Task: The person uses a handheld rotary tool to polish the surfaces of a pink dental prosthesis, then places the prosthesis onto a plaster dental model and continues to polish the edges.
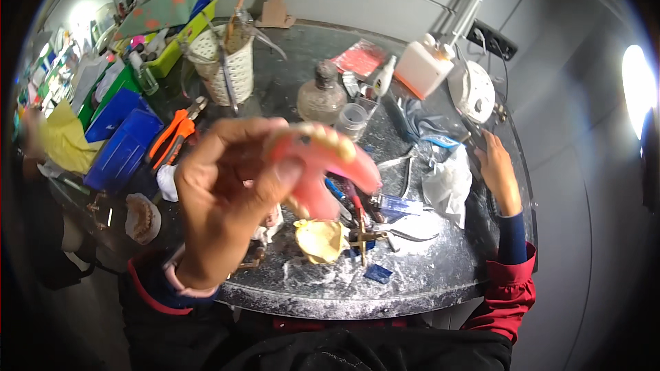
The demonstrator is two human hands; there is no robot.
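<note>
Dark bench (440, 261), dusted white, beneath the fingers.
Left hand (216, 199) pinched together on pink denture (323, 165), held between thumb and fingers; right hand (498, 168) extended, grip unclear; orange pliers (169, 134) left of left fingers; yellow cast (320, 242) in view below them.

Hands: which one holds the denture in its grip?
The left hand, raised with thumb and fingers on the denture; the right hand is well apart from it, by the bench's right side.
</note>
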